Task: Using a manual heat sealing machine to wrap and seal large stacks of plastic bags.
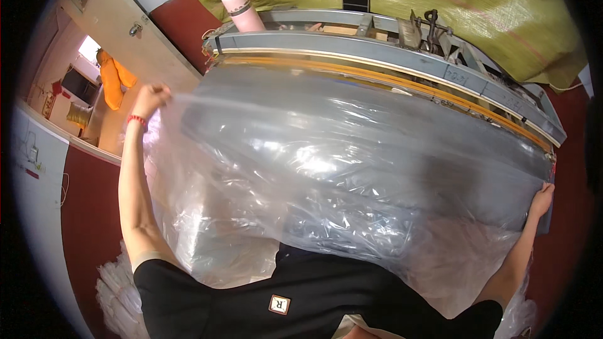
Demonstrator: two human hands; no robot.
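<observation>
A large clear plastic sheet (pixel 339 169) lies spread over a grey machine table (pixel 377 47) in front of me. My left hand (pixel 149 99), with a red band at the wrist, is closed on the sheet's far left corner and holds it raised. My right hand (pixel 541 201) presses on the sheet's right edge at the table's side. An orange-yellow bar (pixel 402 81) runs along the table just beyond the sheet. More crumpled plastic hangs down against my black shirt.
A pink bottle (pixel 242 9) stands on the machine's far left corner. A green woven tarp (pixel 452 6) covers the back. A doorway with an orange cloth (pixel 114 78) opens at left. A white bundle of plastic (pixel 116 295) lies on the red floor.
</observation>
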